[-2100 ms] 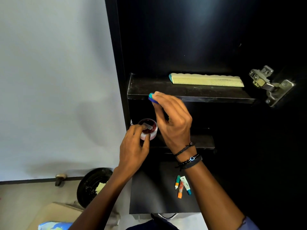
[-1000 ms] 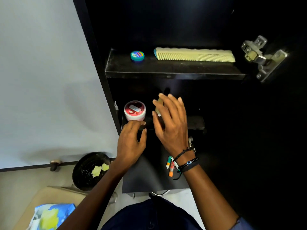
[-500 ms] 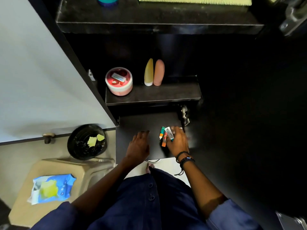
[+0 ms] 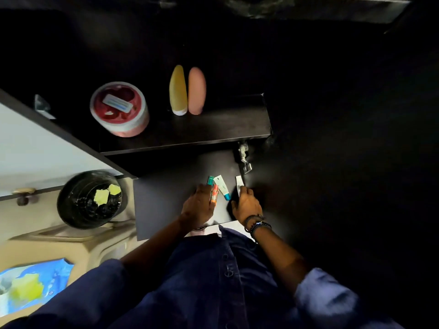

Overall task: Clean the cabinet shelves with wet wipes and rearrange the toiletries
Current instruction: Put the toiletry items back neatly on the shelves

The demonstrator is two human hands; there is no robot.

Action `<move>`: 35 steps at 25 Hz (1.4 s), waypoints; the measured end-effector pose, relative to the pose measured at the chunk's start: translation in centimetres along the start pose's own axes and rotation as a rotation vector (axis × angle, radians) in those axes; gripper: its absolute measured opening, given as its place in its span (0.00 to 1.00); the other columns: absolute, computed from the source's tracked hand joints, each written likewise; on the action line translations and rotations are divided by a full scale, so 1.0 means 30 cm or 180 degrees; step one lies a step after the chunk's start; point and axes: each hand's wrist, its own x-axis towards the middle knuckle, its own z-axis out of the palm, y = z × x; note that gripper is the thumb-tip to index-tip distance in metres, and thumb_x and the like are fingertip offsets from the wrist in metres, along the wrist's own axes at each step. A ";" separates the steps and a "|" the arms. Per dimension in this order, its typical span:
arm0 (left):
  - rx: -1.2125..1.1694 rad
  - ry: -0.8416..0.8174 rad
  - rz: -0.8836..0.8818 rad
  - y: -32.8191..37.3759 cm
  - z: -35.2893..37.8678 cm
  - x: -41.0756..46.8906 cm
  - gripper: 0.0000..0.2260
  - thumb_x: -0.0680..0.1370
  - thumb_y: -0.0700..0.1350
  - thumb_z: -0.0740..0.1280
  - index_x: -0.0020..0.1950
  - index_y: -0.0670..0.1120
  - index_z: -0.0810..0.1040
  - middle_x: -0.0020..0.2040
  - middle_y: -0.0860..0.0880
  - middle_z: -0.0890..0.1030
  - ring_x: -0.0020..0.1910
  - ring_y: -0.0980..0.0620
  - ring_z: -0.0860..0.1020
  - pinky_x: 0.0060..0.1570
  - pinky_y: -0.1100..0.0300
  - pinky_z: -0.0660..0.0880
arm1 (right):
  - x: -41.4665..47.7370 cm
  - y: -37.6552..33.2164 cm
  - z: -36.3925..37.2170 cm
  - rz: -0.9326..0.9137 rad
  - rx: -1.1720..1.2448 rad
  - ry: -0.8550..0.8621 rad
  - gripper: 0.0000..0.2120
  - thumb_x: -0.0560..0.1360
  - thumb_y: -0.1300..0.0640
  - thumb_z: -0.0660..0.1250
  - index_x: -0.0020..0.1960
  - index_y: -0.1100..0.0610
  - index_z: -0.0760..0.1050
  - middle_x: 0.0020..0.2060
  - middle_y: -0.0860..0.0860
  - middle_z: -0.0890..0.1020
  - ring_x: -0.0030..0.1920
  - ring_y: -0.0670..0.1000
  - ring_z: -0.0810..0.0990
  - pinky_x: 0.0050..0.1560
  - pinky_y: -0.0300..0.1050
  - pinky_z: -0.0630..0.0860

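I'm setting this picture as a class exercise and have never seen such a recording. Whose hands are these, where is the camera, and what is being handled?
No machine here: a person wears a camera on the head, so you look down at their two hands. A dark shelf holds a red-lidded jar, a yellow bottle and a pink bottle. On the lower shelf the left hand touches an orange tube; the right hand pinches a small white piece in its fingers.

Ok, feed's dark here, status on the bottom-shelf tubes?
Status: left grip on orange tube; right grip pinching white tube; teal-capped tube lying on bottom shelf; nothing in the way.
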 end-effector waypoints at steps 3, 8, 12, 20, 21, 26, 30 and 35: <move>0.0085 -0.0095 0.0175 0.029 0.022 0.013 0.26 0.75 0.45 0.65 0.71 0.40 0.64 0.67 0.39 0.69 0.63 0.40 0.73 0.61 0.48 0.72 | 0.024 -0.006 0.008 -0.0122 -0.0201 -0.0170 0.21 0.77 0.52 0.62 0.66 0.60 0.64 0.62 0.61 0.71 0.56 0.63 0.78 0.52 0.52 0.76; -0.0055 -0.0146 0.0123 0.012 0.021 0.009 0.22 0.75 0.45 0.65 0.67 0.40 0.68 0.65 0.39 0.72 0.58 0.39 0.76 0.57 0.47 0.75 | 0.074 -0.041 0.040 -0.0368 -0.0164 -0.0234 0.16 0.75 0.51 0.63 0.59 0.58 0.68 0.56 0.58 0.77 0.54 0.60 0.79 0.50 0.48 0.76; -0.0254 -0.0197 -0.0054 -0.025 0.034 -0.004 0.21 0.72 0.55 0.57 0.55 0.41 0.74 0.54 0.40 0.80 0.50 0.39 0.80 0.50 0.49 0.78 | 0.092 -0.048 0.062 -0.0254 0.0160 -0.0175 0.14 0.76 0.53 0.63 0.57 0.59 0.70 0.52 0.59 0.80 0.53 0.61 0.79 0.49 0.47 0.75; -0.2057 0.0211 -0.0916 0.044 -0.018 0.004 0.14 0.73 0.60 0.64 0.44 0.51 0.79 0.40 0.47 0.82 0.40 0.47 0.81 0.43 0.53 0.78 | -0.002 -0.041 0.009 -0.1060 0.1569 0.0054 0.11 0.78 0.55 0.63 0.58 0.56 0.76 0.42 0.49 0.79 0.34 0.46 0.74 0.37 0.31 0.68; -0.2226 0.0211 -0.0895 0.043 -0.028 0.007 0.09 0.74 0.58 0.66 0.45 0.53 0.79 0.43 0.46 0.83 0.41 0.47 0.81 0.43 0.52 0.80 | -0.014 -0.038 0.006 -0.1256 0.1498 -0.0011 0.13 0.78 0.53 0.62 0.60 0.54 0.75 0.46 0.49 0.79 0.37 0.45 0.74 0.40 0.29 0.70; -0.2598 0.0512 -0.0834 0.040 -0.075 -0.028 0.05 0.72 0.53 0.71 0.41 0.54 0.77 0.46 0.44 0.83 0.41 0.45 0.83 0.42 0.46 0.82 | -0.017 -0.004 0.004 -0.0418 0.0690 0.0584 0.22 0.78 0.44 0.56 0.66 0.55 0.68 0.58 0.56 0.76 0.53 0.57 0.79 0.53 0.49 0.75; -0.2617 0.0457 -0.0712 0.014 -0.118 -0.094 0.06 0.75 0.48 0.70 0.43 0.51 0.73 0.43 0.46 0.81 0.38 0.49 0.81 0.31 0.58 0.80 | 0.006 -0.013 0.031 -0.0045 -0.0157 -0.0016 0.20 0.77 0.55 0.60 0.67 0.61 0.65 0.60 0.61 0.73 0.60 0.62 0.75 0.59 0.49 0.72; -0.2313 0.0474 -0.0638 -0.035 -0.170 -0.176 0.09 0.73 0.50 0.71 0.46 0.49 0.74 0.40 0.46 0.81 0.39 0.49 0.82 0.39 0.50 0.82 | 0.019 -0.010 0.074 -0.0044 -0.0393 -0.0043 0.19 0.78 0.65 0.56 0.68 0.57 0.68 0.62 0.62 0.71 0.59 0.61 0.75 0.60 0.47 0.72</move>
